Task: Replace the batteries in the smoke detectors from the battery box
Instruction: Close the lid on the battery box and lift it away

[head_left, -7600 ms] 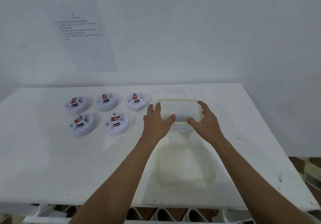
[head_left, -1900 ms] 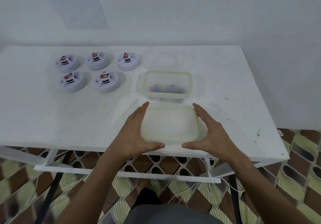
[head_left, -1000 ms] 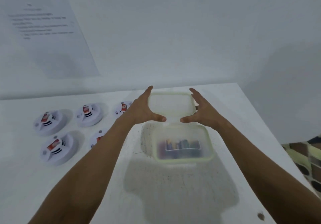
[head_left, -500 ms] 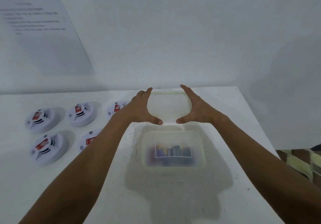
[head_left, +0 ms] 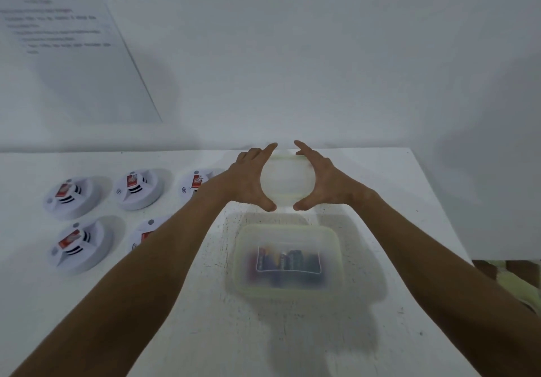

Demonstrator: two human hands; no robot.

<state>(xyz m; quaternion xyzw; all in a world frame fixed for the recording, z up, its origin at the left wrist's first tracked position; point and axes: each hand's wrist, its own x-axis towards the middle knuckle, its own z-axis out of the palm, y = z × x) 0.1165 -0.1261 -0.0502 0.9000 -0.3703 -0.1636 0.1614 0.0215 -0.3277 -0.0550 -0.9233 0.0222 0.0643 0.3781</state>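
The translucent battery box (head_left: 288, 286) stands uncovered on the white table (head_left: 205, 332), with several batteries blurred inside. Beyond it, near the table's back edge, my left hand (head_left: 247, 183) and my right hand (head_left: 325, 182) hold the box's clear lid (head_left: 287, 177) by its two sides. Several white round smoke detectors with red labels lie to the left, such as one at the back (head_left: 68, 196) and one nearer (head_left: 77, 243). My left forearm hides part of two of them.
A printed sheet (head_left: 67, 54) hangs on the white wall behind the table. The table's right edge (head_left: 439, 215) runs close to the box, with patterned floor tiles (head_left: 509, 274) beyond it.
Both hands have carried the lid a little farther toward the back of the table and their fingertips have drawn closer together. The battery box has stayed put.
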